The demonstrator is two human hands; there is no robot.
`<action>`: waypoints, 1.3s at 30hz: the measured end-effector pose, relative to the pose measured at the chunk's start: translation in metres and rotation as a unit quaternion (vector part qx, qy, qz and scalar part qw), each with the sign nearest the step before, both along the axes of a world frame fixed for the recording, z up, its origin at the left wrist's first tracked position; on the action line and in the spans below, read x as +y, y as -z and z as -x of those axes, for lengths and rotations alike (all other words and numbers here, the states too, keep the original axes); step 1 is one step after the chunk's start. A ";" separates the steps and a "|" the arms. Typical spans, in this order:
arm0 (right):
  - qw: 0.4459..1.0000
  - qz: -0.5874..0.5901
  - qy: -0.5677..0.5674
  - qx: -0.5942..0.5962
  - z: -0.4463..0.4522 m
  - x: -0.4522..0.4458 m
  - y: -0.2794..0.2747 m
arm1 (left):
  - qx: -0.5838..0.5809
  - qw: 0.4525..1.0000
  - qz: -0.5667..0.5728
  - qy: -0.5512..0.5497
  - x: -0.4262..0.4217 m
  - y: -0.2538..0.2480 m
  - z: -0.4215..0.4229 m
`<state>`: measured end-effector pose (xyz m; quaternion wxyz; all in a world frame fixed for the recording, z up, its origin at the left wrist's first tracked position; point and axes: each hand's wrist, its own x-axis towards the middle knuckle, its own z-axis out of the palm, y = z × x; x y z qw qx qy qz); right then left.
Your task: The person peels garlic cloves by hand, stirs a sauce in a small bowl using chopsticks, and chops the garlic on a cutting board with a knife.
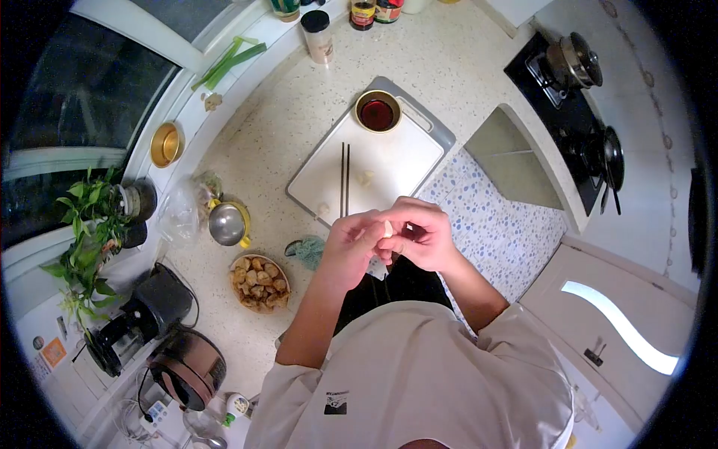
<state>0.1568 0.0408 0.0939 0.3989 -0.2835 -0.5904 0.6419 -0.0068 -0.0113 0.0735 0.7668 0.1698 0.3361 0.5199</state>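
White garlic clove point(388, 229) sits pinched in both hands' nearly closed fingers point(404, 222), beside chopsticks point(345, 179).

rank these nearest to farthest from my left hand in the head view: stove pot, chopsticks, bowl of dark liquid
1. Chopsticks: on the cutting board, just ahead of your left hand
2. Bowl of dark liquid: far end of the board
3. Pot: off right, on the stove
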 end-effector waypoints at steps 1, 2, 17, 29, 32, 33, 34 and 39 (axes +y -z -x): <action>1.000 -0.023 0.006 -0.011 0.000 0.001 0.000 | 0.007 1.000 0.000 0.000 0.000 0.000 0.001; 0.999 -0.045 0.011 -0.022 0.001 0.001 0.000 | 0.015 1.000 -0.001 -0.001 0.000 0.000 0.002; 0.994 -0.092 0.014 -0.059 0.016 -0.004 0.007 | 0.002 1.000 0.000 0.002 -0.004 0.000 0.020; 0.991 -0.088 0.042 -0.091 0.034 0.003 0.015 | 0.200 0.975 -0.039 -0.086 -0.003 -0.001 0.042; 0.991 -0.088 0.046 -0.092 0.037 0.003 0.014 | 0.183 0.975 -0.070 -0.101 -0.003 0.004 0.044; 0.990 -0.094 0.047 -0.092 0.037 0.004 0.013 | 0.183 0.975 -0.066 -0.105 -0.004 0.005 0.043; 0.990 -0.099 0.049 -0.092 0.038 0.004 0.012 | 0.184 0.975 -0.061 -0.109 -0.004 0.006 0.043; 0.985 -0.107 0.057 -0.121 0.035 0.004 0.008 | 0.215 0.966 -0.066 -0.124 -0.006 0.010 0.039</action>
